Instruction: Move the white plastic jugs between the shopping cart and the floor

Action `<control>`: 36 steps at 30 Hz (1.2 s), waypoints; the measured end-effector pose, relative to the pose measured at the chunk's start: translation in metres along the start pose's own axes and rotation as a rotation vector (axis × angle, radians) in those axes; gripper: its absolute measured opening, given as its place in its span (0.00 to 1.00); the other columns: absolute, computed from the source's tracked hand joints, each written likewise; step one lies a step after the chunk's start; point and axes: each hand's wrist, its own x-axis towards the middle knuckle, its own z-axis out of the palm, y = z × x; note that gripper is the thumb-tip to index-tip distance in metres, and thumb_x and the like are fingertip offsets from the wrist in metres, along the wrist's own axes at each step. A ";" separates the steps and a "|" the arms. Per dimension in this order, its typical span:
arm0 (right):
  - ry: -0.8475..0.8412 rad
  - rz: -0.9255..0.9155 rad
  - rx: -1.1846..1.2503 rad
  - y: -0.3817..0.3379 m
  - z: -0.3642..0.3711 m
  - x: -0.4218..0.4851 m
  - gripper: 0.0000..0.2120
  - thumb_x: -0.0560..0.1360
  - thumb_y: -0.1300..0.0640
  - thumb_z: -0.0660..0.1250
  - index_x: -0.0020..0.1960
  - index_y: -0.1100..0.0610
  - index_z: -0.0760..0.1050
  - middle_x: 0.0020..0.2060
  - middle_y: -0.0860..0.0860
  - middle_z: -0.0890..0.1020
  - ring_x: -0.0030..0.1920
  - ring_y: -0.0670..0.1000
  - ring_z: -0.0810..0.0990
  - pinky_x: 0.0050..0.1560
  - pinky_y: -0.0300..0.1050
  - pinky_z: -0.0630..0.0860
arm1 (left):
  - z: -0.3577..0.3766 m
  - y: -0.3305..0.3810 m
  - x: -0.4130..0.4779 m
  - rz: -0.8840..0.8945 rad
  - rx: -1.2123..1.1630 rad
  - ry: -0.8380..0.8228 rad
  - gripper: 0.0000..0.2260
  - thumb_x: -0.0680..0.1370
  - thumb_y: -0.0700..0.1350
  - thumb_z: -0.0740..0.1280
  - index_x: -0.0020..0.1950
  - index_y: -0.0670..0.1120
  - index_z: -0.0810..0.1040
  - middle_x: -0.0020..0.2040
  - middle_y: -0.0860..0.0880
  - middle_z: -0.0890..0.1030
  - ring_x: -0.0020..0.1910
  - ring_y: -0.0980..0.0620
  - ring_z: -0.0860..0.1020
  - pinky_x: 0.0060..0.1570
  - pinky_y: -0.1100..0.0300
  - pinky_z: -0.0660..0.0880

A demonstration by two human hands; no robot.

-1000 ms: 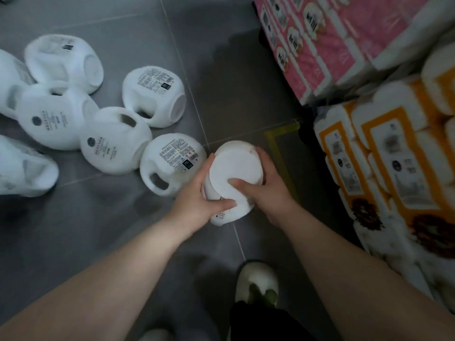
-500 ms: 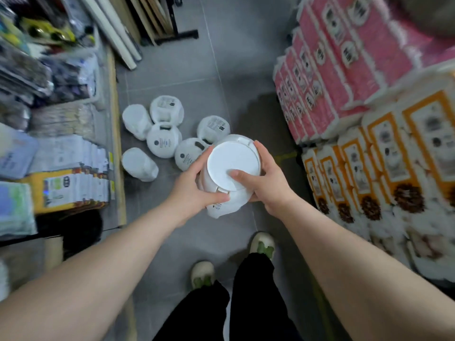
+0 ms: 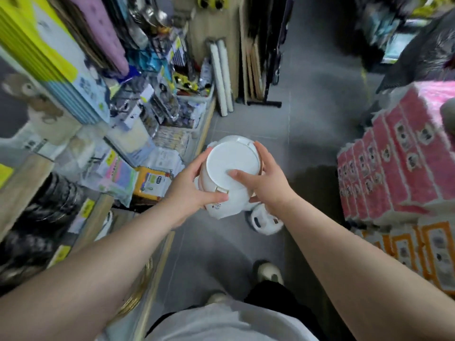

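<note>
I hold one white plastic jug [image 3: 230,166] in front of me at about waist height, its flat round base turned up toward the camera. My left hand [image 3: 189,190] grips its left side with the thumb across the lower front. My right hand [image 3: 264,182] grips its right side, thumb lying on the base. Another white jug [image 3: 264,217] lies on the grey floor just below my right hand, partly hidden by it. No shopping cart shows in the head view.
Store shelves [image 3: 103,119] packed with goods run along the left. Stacked pink packs [image 3: 398,153] and orange-and-white packs [image 3: 423,249] stand on the right. The grey tiled aisle [image 3: 295,119] runs ahead between them. My shoes [image 3: 269,273] are below.
I have stood up and lifted the jug away from the floor. The group of jugs on the floor has dropped out of view except one. Both hands keep the same hold.
</note>
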 end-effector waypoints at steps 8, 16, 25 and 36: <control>-0.432 -0.058 -0.197 -0.045 0.050 0.052 0.43 0.65 0.49 0.79 0.74 0.40 0.61 0.64 0.44 0.73 0.61 0.53 0.76 0.52 0.60 0.80 | -0.021 0.012 -0.033 -0.034 -0.150 0.475 0.47 0.53 0.50 0.82 0.67 0.71 0.67 0.67 0.57 0.74 0.66 0.54 0.73 0.58 0.43 0.76; -0.912 -0.024 -0.285 -0.049 0.121 0.015 0.39 0.66 0.56 0.79 0.70 0.37 0.64 0.55 0.37 0.73 0.59 0.52 0.77 0.52 0.62 0.80 | -0.009 0.001 -0.133 -0.083 -0.272 0.982 0.46 0.55 0.42 0.82 0.69 0.65 0.68 0.61 0.57 0.78 0.62 0.59 0.74 0.52 0.45 0.80; -1.358 -0.057 -0.393 0.002 0.188 -0.142 0.38 0.65 0.57 0.79 0.69 0.41 0.66 0.59 0.39 0.76 0.59 0.49 0.78 0.56 0.62 0.78 | 0.044 -0.041 -0.311 -0.067 -0.494 1.376 0.45 0.60 0.34 0.81 0.69 0.63 0.69 0.62 0.49 0.78 0.57 0.47 0.79 0.39 0.57 0.80; -1.803 -0.020 -0.522 0.099 0.212 -0.426 0.38 0.68 0.58 0.77 0.68 0.34 0.64 0.57 0.36 0.77 0.58 0.49 0.78 0.49 0.62 0.81 | 0.155 -0.086 -0.576 -0.164 -0.568 1.815 0.45 0.57 0.41 0.82 0.68 0.65 0.70 0.62 0.54 0.78 0.61 0.48 0.78 0.41 0.50 0.81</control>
